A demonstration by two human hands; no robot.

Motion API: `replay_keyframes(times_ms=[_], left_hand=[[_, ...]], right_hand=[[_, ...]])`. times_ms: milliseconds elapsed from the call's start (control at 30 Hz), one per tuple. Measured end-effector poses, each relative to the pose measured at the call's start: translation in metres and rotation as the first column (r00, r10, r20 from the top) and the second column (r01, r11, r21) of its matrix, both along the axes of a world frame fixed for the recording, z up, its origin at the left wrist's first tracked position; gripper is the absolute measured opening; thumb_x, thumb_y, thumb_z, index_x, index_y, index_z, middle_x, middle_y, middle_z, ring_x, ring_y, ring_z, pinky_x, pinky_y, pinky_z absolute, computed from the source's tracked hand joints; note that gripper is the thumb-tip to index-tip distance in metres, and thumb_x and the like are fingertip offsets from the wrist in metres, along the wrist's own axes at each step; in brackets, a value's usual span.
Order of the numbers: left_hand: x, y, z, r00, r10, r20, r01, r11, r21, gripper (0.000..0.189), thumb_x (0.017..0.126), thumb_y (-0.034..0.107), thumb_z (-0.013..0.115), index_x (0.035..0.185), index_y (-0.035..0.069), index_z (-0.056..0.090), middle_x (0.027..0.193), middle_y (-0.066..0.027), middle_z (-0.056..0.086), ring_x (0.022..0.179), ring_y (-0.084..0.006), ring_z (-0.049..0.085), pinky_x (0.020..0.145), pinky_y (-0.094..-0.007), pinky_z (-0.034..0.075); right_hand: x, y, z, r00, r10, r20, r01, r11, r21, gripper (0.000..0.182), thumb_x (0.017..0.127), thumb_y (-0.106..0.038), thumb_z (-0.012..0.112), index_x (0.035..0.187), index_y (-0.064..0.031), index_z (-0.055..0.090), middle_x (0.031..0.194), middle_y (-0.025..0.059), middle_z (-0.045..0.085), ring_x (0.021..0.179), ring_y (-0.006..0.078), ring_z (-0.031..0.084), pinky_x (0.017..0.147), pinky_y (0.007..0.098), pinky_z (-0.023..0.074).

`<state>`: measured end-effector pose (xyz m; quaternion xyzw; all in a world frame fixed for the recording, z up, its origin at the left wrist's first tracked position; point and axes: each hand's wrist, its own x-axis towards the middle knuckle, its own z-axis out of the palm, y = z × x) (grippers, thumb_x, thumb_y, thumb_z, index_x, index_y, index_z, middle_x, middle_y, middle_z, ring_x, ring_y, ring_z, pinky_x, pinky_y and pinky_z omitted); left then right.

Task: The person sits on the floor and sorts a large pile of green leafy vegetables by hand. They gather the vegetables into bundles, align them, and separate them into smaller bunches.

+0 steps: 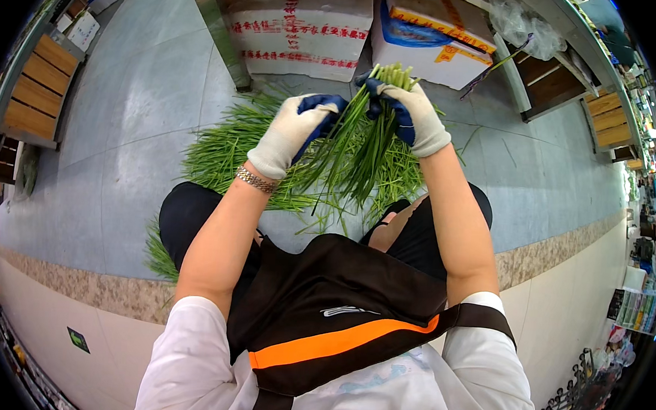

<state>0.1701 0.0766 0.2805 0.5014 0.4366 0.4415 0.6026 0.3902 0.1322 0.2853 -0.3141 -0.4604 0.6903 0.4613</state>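
My right hand (409, 114), in a white knit glove with a blue coated palm, grips a bunch of green chive-like stalks (365, 142). Their pale cut ends point away from me and the thin leaves hang down towards me. My left hand (304, 127), gloved the same way, is beside the bunch with its fingers curled and the thumb against them. Whether a stalk is pinched there is hidden. Under both hands a loose heap of the same greens (224, 159) spreads across the floor, with short scraps along its near side.
White foam boxes (305, 31) with red print stand under a counter ahead. A second foam box (427, 59) holds a blue plastic bag. Counter legs (217, 35) rise beyond the heap. More greens (161, 254) lie by my left knee. Wooden-slatted cabinets (39, 86) stand at the left.
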Motion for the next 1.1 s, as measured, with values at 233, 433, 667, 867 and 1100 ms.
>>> replay_keyframes(times_ms=[233, 433, 667, 867, 1100], left_hand=[[-0.021, -0.002, 0.014, 0.966, 0.211, 0.153, -0.226, 0.97, 0.091, 0.029, 0.09, 0.013, 0.057, 0.112, -0.006, 0.061, 0.104, -0.0121, 0.067, 0.091, -0.0164, 0.064, 0.084, -0.0275, 0.051], [-0.024, -0.023, 0.043, 0.998, 0.052, -0.038, -0.046, 0.989, 0.138, 0.023, 0.083, 0.006, 0.059, 0.103, -0.004, 0.066, 0.088, -0.0066, 0.069, 0.073, -0.0084, 0.058, 0.068, -0.0216, 0.046], [0.0, -0.033, 0.032, 0.937, 0.07, -0.343, 0.033, 0.958, 0.285, 0.028, 0.076, 0.005, 0.072, 0.102, -0.003, 0.065, 0.089, -0.0052, 0.068, 0.081, -0.0097, 0.061, 0.076, -0.0247, 0.049], [0.002, -0.028, 0.02, 0.91, 0.099, -0.403, 0.017, 0.961, 0.275, 0.024, 0.075, 0.006, 0.074, 0.095, -0.003, 0.066, 0.084, -0.0064, 0.069, 0.075, -0.01, 0.061, 0.072, -0.0255, 0.05], [-0.004, -0.021, 0.016, 0.866, 0.119, -0.486, 0.009, 0.967, 0.253, 0.015, 0.077, 0.004, 0.066, 0.09, -0.003, 0.066, 0.081, -0.0063, 0.069, 0.072, -0.0096, 0.06, 0.069, -0.0247, 0.049]], right_hand=[[0.014, 0.004, 0.006, 1.0, 0.012, -0.017, -0.011, 0.999, 0.038, 0.028, 0.087, -0.008, 0.055, 0.113, 0.0028, 0.058, 0.101, 0.0097, 0.066, 0.072, 0.0108, 0.057, 0.064, 0.0239, 0.0486], [0.011, 0.002, 0.012, 1.0, -0.015, 0.009, 0.015, 0.999, 0.042, 0.026, 0.087, -0.006, 0.055, 0.111, 0.0032, 0.059, 0.097, 0.009, 0.066, 0.072, 0.0108, 0.058, 0.063, 0.0242, 0.0489], [-0.001, 0.005, 0.005, 0.985, -0.13, 0.112, 0.122, 0.99, 0.076, 0.026, 0.086, -0.006, 0.055, 0.111, 0.0019, 0.06, 0.092, 0.006, 0.065, 0.074, 0.0107, 0.06, 0.066, 0.0243, 0.05], [-0.01, -0.001, 0.014, 0.964, -0.155, 0.218, 0.131, 0.984, 0.123, 0.025, 0.085, -0.004, 0.058, 0.109, 0.0006, 0.061, 0.092, 0.0049, 0.065, 0.074, 0.0103, 0.06, 0.067, 0.0241, 0.0507], [-0.011, -0.005, 0.016, 0.961, -0.198, 0.192, 0.178, 0.977, 0.115, 0.022, 0.085, -0.005, 0.059, 0.105, 0.0004, 0.062, 0.088, 0.0039, 0.065, 0.074, 0.0101, 0.06, 0.065, 0.0243, 0.0506]])
